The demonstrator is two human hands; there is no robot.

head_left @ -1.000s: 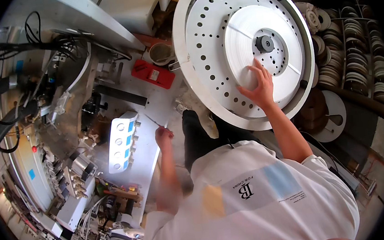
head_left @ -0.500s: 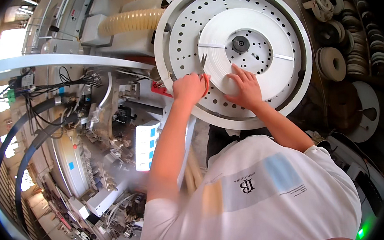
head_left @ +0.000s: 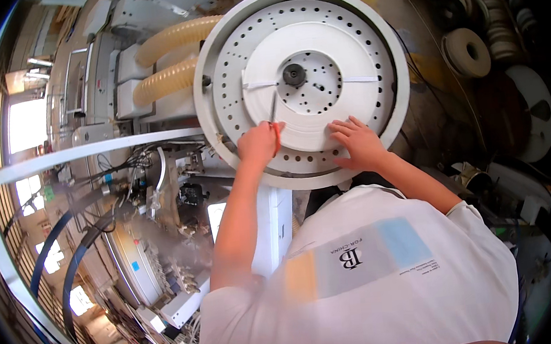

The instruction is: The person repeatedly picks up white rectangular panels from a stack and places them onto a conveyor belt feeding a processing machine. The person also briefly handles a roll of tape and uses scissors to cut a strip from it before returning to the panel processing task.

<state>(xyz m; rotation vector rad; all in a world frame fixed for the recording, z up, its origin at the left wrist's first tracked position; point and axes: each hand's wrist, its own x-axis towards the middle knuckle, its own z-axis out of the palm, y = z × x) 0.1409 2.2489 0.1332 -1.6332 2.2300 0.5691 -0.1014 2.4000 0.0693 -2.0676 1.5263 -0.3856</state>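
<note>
A wide roll of white strip (head_left: 272, 57) lies flat on a perforated white disc (head_left: 228, 78), with a dark hub (head_left: 294, 75) in its centre hole. Two short bands, one on the left (head_left: 260, 85) and one on the right (head_left: 360, 79), cross the roll's ring. My left hand (head_left: 257, 146) is closed around red-handled scissors (head_left: 277, 136) at the roll's near left edge; the blades point away over the roll, apparently together. My right hand (head_left: 359, 145) has its fingers spread at the roll's near right edge, fingertips on or just over it, holding nothing.
A raised round rim (head_left: 400, 76) encircles the disc. Two ribbed yellowish hoses (head_left: 169, 81) run to its left. Machinery with cables (head_left: 179, 193) and a pale metal bar (head_left: 97, 151) fill the left side. Several rolls (head_left: 466, 52) stand on the right, by a white reel (head_left: 532, 113).
The view has shifted, so the disc appears further left. My right hand has slid from the roll's face toward its near right edge. The scissors' blades, parted before, now look like one line.
</note>
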